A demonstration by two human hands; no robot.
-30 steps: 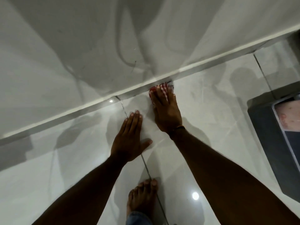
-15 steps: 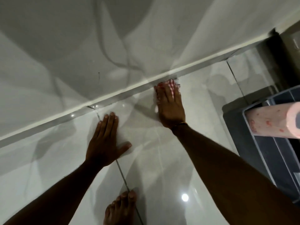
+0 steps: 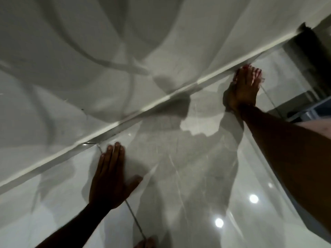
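Right hand [image 3: 241, 90] flat, fingers extended, pressing red-and-white checked cloth [image 3: 259, 75] onto glossy floor [image 3: 197, 176] against white skirting [image 3: 161, 100], left hand [image 3: 109, 179] released, palm flat on floor, well apart from cloth.

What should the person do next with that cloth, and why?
Probably slide the cloth rightward along the foot of the wall. The right hand presses it flat against that edge, the left hand props flat on the floor, and a stretch of edge lies before the dark corner.
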